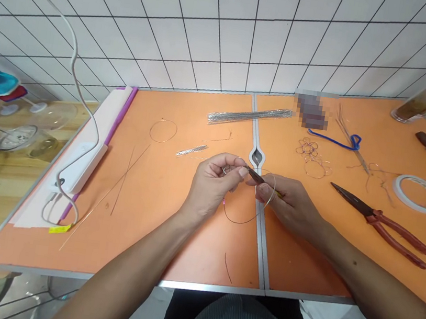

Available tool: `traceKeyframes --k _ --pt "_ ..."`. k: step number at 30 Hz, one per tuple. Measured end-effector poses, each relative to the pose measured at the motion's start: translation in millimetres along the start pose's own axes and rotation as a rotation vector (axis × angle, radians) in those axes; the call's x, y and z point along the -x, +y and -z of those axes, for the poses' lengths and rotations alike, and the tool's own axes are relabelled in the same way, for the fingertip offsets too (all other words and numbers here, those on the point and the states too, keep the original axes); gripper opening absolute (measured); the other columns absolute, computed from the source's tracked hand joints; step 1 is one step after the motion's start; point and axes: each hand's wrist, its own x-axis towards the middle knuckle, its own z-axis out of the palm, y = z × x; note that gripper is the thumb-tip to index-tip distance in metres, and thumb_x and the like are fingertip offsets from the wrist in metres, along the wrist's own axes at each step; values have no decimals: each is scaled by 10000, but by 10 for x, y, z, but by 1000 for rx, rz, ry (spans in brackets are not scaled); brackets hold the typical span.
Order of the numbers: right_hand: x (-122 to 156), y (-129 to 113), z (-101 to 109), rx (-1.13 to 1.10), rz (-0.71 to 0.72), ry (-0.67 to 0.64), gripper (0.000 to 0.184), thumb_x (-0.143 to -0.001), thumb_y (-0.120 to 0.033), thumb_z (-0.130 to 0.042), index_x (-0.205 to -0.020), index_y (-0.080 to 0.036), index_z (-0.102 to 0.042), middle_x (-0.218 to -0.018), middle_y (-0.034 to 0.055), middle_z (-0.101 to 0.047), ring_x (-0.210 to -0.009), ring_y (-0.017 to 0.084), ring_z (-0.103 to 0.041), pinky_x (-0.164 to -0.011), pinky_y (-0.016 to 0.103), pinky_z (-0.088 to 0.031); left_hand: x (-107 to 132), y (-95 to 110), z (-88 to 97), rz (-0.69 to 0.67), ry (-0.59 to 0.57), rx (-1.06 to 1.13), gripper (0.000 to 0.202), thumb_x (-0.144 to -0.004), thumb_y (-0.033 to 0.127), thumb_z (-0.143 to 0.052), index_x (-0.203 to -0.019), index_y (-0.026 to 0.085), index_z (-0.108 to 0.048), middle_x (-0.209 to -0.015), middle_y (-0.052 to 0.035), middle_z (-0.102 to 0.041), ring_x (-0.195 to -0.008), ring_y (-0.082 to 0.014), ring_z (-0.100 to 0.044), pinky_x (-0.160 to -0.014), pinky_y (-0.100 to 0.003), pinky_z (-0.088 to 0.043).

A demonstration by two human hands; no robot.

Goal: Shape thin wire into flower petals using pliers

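My left hand (216, 181) is closed in a pinch on a thin wire (242, 220) that loops down below both hands. My right hand (288, 202) is closed around a small dark tool (257, 177), whose tip meets the wire at my left fingertips. Both hands hover over the seam between two orange tables (157, 215).
Red-handled long-nose pliers (382, 220) lie to the right, with a tape roll (420, 193) beyond them. A bundle of straight wires (248, 116), a wire ring (163, 131), a wire flower shape (311, 152), blue wire (338, 141) and a white power strip (83, 165) lie around.
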Motion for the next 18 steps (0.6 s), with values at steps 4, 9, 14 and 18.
traceKeyframes --k 4,9,14,18 --pt "11 4 -10 -16 10 25 606 -1118 -691 -445 -828 -211 -674 -754 12 -584 -694 160 -523 -651 323 -389 10 -23 3 -13 -10 11 175 -856 345 -901 -887 209 -796 -692 27 -661 -555 -71 -511 -545 -213 -413" --pt "15 -34 -11 -12 13 49 625 -1120 -702 -419 -821 -220 -681 -727 12 -568 -657 161 -479 -612 328 -366 29 -3 -8 -15 -12 12 219 -836 380 -914 -884 206 -788 -703 24 -659 -555 -74 -513 -536 -216 -416" --pt "20 -50 -26 -19 16 57 589 -1132 -663 -437 -840 -217 -689 -721 7 -549 -660 160 -489 -620 334 -369 46 36 -27 8 -5 2 251 -817 407 -919 -871 207 -776 -709 17 -663 -548 -82 -514 -493 -219 -403" --pt "15 -32 -31 -39 27 46 531 -1154 -599 -441 -918 -215 -722 -736 0 -571 -663 151 -504 -634 330 -378 40 49 -32 8 2 16 255 -809 403 -927 -870 208 -774 -714 18 -656 -547 -81 -515 -476 -217 -403"
